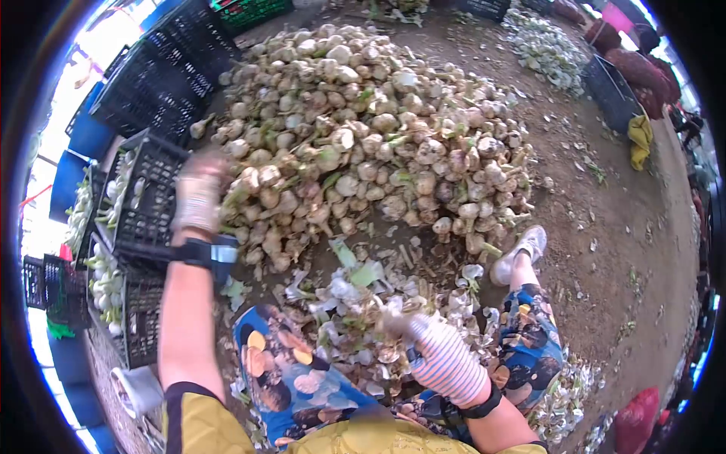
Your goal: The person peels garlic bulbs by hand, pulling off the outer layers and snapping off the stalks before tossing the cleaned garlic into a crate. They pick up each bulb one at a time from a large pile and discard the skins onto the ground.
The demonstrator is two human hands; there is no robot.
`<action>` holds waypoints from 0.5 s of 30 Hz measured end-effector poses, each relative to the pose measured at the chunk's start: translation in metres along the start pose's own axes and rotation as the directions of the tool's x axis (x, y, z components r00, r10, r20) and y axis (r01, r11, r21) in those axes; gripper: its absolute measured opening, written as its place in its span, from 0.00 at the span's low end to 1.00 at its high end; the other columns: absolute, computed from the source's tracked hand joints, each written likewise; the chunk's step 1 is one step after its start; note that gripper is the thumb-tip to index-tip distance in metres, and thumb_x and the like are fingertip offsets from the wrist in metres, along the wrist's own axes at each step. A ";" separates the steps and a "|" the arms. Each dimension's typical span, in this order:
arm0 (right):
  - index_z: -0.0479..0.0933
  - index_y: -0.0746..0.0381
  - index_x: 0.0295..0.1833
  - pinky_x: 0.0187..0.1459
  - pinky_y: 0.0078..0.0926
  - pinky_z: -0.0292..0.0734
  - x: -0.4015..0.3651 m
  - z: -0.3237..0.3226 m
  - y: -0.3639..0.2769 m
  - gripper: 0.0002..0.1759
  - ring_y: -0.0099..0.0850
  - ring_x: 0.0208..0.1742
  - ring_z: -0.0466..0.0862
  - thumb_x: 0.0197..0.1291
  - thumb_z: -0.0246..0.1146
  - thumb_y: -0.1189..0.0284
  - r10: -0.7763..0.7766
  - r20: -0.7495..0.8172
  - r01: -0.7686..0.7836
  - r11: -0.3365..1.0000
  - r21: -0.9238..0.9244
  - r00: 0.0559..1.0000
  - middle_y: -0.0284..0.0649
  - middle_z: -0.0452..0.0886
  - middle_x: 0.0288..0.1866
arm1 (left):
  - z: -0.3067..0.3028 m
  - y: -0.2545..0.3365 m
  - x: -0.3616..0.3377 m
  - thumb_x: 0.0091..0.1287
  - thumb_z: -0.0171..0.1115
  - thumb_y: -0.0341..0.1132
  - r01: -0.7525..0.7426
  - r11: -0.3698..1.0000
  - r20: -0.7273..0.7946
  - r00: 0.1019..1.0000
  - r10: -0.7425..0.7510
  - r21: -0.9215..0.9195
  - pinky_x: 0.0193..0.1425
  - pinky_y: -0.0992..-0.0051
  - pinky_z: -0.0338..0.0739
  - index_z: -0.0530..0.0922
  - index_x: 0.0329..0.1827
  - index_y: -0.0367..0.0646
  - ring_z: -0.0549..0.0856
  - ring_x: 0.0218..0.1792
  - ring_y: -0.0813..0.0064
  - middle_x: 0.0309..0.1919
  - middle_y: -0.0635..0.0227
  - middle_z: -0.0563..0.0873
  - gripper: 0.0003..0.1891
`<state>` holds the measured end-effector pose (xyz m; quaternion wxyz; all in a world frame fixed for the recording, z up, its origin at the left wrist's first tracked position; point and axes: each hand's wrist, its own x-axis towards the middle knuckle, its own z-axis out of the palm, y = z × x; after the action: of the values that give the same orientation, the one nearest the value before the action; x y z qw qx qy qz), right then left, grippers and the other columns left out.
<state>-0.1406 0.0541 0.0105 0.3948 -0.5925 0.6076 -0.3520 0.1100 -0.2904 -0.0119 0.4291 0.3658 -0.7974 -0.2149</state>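
Note:
My left hand [200, 189], in a pale glove with a dark wrist strap, is at the left edge of a big heap of garlic bulbs [363, 129], beside a black plastic crate [155, 200]. Motion smears its fingers. Over my lap, my right hand [446, 359] wears a striped glove and a dark wristband; its fingers are curled, the tips blurred, and I cannot tell what they hold. Loose garlic skins and trimmings [348, 299] lie on the ground between my legs, just beyond the right hand.
More black crates [159, 72] stand behind on the left, with peeled-looking white garlic [106, 287] in the nearer ones. A white bucket [140, 390] is at lower left. Far right, a dark crate [611, 91], yellow cloth [640, 142] and red sacks [639, 68] line the dirt floor.

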 end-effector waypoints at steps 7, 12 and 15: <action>0.76 0.59 0.46 0.42 0.44 0.73 0.004 -0.014 0.010 0.21 0.48 0.44 0.77 0.43 0.66 0.64 -0.039 0.069 0.053 0.972 -0.227 0.997 0.48 0.76 0.44 | 0.256 0.029 -0.025 0.55 0.61 0.31 0.158 0.935 0.469 0.831 -0.300 0.318 0.59 0.64 0.72 0.72 0.59 0.42 0.77 0.54 0.53 0.57 0.51 0.75 0.26; 0.74 0.64 0.35 0.39 0.38 0.73 -0.002 -0.021 0.017 0.14 0.47 0.36 0.77 0.52 0.61 0.63 -0.100 -0.214 0.074 0.989 -0.126 0.972 0.49 0.75 0.35 | 0.314 -0.004 -0.028 0.52 0.59 0.25 0.367 0.870 0.392 0.785 -0.480 0.329 0.62 0.61 0.70 0.68 0.62 0.46 0.74 0.59 0.54 0.60 0.52 0.72 0.30; 0.74 0.65 0.37 0.42 0.40 0.74 0.003 -0.037 0.001 0.15 0.49 0.42 0.77 0.39 0.62 0.71 0.094 -0.395 -0.079 0.995 0.053 0.914 0.52 0.76 0.39 | 0.298 -0.001 -0.036 0.49 0.64 0.24 0.241 0.929 0.421 0.839 -0.345 0.282 0.49 0.68 0.76 0.61 0.66 0.37 0.80 0.44 0.58 0.48 0.55 0.78 0.37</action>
<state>-0.1744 0.0494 0.0259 0.2891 -0.4741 0.6941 -0.4580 -0.1275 -0.2548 -0.1925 0.1454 0.4666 -0.8294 -0.2707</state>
